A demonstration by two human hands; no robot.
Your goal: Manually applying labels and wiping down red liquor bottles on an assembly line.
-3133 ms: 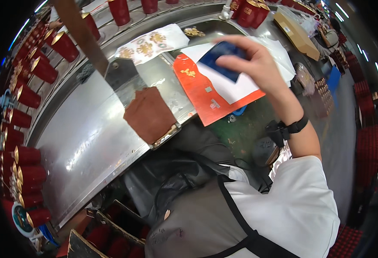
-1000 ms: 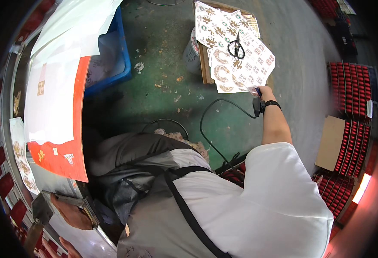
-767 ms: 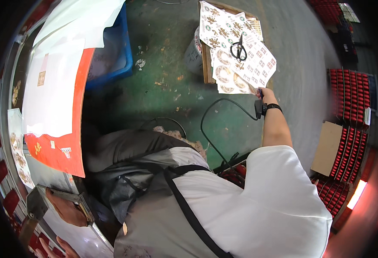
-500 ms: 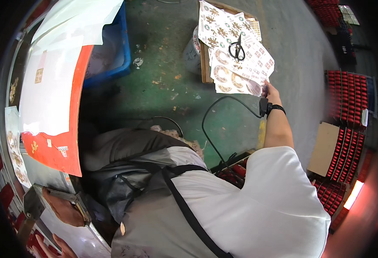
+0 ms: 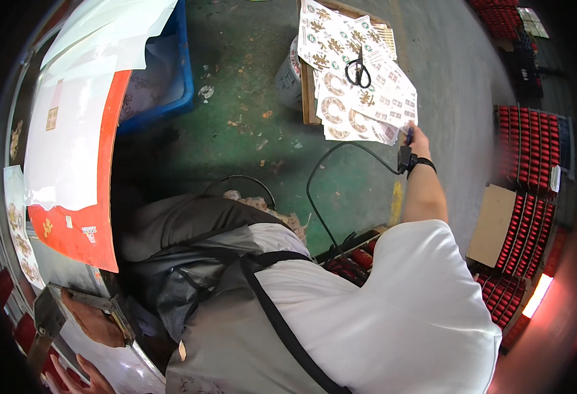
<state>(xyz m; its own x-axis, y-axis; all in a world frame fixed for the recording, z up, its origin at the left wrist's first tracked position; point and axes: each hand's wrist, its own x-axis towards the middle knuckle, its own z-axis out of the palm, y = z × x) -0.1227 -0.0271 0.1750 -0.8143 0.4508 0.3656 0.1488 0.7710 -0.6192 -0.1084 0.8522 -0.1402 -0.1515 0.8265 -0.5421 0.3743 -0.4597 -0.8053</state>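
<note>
My right hand (image 5: pixel 419 140) is stretched out to the right-hand corner of a pile of sticker sheets (image 5: pixel 334 105) with gold characters and rings. Its fingers are closed around a small dark blue object (image 5: pixel 409 136), whose kind I cannot make out. A black band with a cabled box is strapped to that wrist. Black-handled scissors (image 5: pixel 358 74) lie on the sheets. At the lower left, my left hand (image 5: pixel 81 379) has its fingers apart and appears to hold nothing. It is beside a metal-edged box (image 5: pixel 131 368).
A red panel (image 5: pixel 78 236) partly covered by white sheets stands at the left, with a blue tub (image 5: pixel 182 105) beyond it. A wooden tray (image 5: pixel 309 98) bears the sheets, beside a bucket (image 5: pixel 290 82). A black cable (image 5: pixel 309 184) loops from my wrist. Racks of red items (image 5: pixel 528 141) line the right.
The view has shifted slightly, so most things sit a little further left. My right hand stays at the sheets' corner, and the dark blue object shows more plainly. My left hand stays low, fingers spread.
</note>
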